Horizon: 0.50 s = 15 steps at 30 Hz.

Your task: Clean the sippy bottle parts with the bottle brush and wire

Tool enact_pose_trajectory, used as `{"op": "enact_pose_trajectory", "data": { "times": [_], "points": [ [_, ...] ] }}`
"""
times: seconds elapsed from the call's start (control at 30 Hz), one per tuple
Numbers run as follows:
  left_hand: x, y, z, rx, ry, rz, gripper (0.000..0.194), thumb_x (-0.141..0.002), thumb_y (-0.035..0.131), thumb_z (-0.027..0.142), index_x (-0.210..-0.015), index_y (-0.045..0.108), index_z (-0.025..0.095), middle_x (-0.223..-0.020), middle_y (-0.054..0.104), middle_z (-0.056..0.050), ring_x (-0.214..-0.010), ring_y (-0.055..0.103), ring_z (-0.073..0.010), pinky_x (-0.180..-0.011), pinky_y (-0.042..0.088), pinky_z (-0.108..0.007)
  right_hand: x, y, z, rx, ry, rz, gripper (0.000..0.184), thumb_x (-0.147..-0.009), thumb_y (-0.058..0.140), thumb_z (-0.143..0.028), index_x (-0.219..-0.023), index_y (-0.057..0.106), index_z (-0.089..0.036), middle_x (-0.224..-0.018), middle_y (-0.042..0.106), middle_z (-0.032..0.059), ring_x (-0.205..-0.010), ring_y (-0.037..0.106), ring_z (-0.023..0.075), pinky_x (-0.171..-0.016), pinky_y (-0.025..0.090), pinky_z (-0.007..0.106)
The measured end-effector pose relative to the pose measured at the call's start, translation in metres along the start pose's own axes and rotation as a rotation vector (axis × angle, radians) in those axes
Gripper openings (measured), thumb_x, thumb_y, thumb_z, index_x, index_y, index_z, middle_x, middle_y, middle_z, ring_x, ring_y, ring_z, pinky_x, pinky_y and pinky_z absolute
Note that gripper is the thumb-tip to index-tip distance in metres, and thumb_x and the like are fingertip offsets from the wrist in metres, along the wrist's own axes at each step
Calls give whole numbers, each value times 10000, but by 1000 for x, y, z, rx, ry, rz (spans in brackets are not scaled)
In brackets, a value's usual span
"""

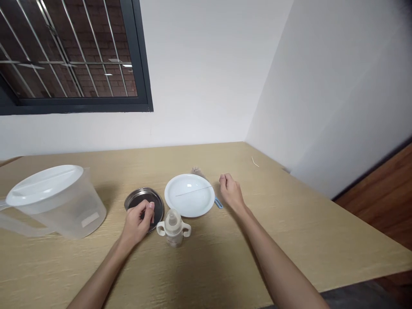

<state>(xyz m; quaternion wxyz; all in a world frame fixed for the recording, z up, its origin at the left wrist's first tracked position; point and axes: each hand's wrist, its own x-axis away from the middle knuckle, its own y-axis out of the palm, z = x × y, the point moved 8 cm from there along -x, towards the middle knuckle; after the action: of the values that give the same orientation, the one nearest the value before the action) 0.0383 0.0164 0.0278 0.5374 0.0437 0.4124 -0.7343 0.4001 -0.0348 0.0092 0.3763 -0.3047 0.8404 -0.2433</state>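
My left hand [139, 219] is closed in a pinch above a round, shallow metal dish [132, 198] with a dark inside. My right hand [231, 192] is also pinched closed, just right of a white oval plate [189, 208]. A thin thread [193, 191] runs straight across above the plate, in line with the fingertips of both hands; its ends are too fine to make out. In front of the plate stands a baby bottle [174, 229] with two side handles and a teat on top.
A large translucent pitcher [67, 210] with a white lid stands at the left. Partly hidden by the plate lies a brush with a blue handle [218, 203] and greyish bristles. A short white strip [255, 162] lies at the back right of the wooden table [289, 223], near the wall.
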Motion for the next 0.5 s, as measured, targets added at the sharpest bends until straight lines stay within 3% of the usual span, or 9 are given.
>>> {"op": "enact_pose_trajectory", "data": {
  "times": [0.23, 0.5],
  "points": [
    [-1, -1, 14, -142, 204, 47, 414, -945, 483, 234, -541, 408, 183, -492, 366, 60, -476, 355, -81, -500, 287, -232, 3, -5, -7, -12, -23, 30, 521, -960, 363, -522, -536, 367, -219, -494, 410, -20, -495, 359, 127, -551, 226, 278],
    [1, 4, 22, -197, 338, 17, 403, -933, 486, 178, -551, 357, 187, -511, 314, 62, -477, 314, -79, -500, 265, -242, 3, -11, -11, -46, -46, 61, 540, -961, 336, -550, -535, 334, -218, -493, 350, -32, -489, 327, 115, -541, 211, 276]
  ]
}}
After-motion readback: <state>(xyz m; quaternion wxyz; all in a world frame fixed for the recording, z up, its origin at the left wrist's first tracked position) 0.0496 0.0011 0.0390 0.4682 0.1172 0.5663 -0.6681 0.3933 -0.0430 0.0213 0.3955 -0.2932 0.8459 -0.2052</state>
